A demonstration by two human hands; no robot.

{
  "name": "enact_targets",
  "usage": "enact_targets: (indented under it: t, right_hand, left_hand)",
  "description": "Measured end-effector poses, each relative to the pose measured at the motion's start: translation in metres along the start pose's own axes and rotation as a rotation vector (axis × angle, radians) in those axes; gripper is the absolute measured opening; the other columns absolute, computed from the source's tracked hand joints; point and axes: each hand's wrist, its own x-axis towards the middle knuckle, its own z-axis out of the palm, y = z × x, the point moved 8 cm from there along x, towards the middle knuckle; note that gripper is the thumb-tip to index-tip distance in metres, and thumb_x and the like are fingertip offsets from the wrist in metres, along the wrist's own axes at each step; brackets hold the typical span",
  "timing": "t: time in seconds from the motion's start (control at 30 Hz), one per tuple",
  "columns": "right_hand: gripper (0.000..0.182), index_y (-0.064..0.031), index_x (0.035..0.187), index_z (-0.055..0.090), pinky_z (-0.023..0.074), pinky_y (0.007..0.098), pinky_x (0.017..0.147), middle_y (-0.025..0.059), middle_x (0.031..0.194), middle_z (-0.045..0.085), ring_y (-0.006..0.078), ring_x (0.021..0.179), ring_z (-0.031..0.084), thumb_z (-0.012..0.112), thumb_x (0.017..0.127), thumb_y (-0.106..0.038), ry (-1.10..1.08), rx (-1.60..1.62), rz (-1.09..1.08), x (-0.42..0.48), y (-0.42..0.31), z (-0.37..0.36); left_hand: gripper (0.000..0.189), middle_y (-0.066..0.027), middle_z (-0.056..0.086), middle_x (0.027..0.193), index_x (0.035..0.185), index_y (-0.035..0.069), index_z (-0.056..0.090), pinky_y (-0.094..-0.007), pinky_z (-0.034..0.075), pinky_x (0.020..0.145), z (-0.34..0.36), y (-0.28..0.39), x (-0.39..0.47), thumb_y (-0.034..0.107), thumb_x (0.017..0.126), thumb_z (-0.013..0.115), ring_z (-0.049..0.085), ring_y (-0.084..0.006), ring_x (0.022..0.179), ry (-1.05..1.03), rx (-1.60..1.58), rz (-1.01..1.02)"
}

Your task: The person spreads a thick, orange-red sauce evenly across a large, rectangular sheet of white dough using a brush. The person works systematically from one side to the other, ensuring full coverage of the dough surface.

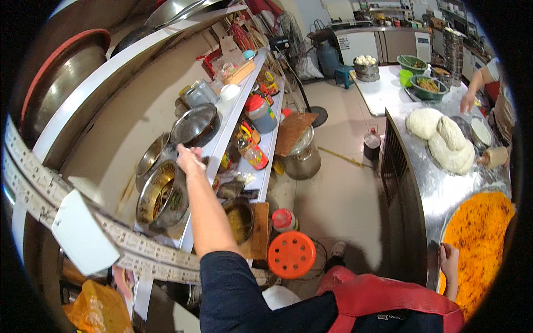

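My left hand (190, 160) reaches out to the shelf, at the near edge of a shiny metal lid or pan (195, 124). Its fingers are bent, and whether they grip anything is unclear. Just below it stand metal bowls, one with dark residue inside (154, 197). At the right, my right hand (449, 260) is at the rim of a large round orange sheet with dark red specks (479, 233) on the steel worktable. Its fingers are curled and partly hidden. Beyond lie pale dough lumps (452, 150) and a rolling pin (495, 157).
Sauce bottles (252, 152) crowd the lower shelf. A lidded steel pot (302, 158), an orange stool (291, 254) and a dark bottle (372, 143) stand on the floor. Another person's hand (468, 102) is over the worktable's far end. White buns (365, 60) fill a steamer beyond.
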Motion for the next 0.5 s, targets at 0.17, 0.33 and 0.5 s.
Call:
enact_targets:
  t: [0.17, 0.33, 0.5]
  right_hand:
    - [0.021, 0.0088, 0.089, 0.057, 0.0465, 0.0308, 0.066, 0.0173, 0.074, 0.060, 0.0235, 0.071, 0.060, 0.051, 0.084, -0.011, 0.043, -0.096, 0.040, 0.049, 0.003, 0.040]
    - [0.015, 0.0066, 0.076, 0.055, 0.0435, 0.0330, 0.056, 0.0123, 0.062, 0.054, 0.0233, 0.059, 0.055, 0.049, 0.083, -0.006, 0.029, -0.045, 0.022, 0.093, -0.034, 0.087]
    - [0.014, 0.0034, 0.088, 0.053, 0.0433, 0.0269, 0.055, 0.0093, 0.068, 0.055, 0.0139, 0.059, 0.053, 0.052, 0.083, -0.010, -0.122, 0.017, 0.093, 0.141, 0.041, 0.137]
  left_hand:
    - [0.039, -0.0092, 0.053, 0.068, 0.065, -0.002, 0.049, -0.0319, 0.042, 0.048, 0.012, 0.030, 0.112, 0.033, 0.081, 0.043, 0.046, -0.0194, 0.051, 0.209, 0.125, 0.199]
    - [0.039, -0.0130, 0.053, 0.110, 0.105, -0.002, 0.052, -0.0406, 0.045, 0.077, -0.015, 0.022, 0.184, 0.025, 0.080, 0.039, 0.053, -0.0287, 0.094, 0.486, 0.251, 0.005]
    - [0.027, -0.0144, 0.055, 0.107, 0.103, -0.002, 0.053, -0.0382, 0.047, 0.078, -0.070, 0.009, 0.292, 0.013, 0.081, 0.046, 0.055, -0.0265, 0.094, 0.497, 0.856, -0.120]
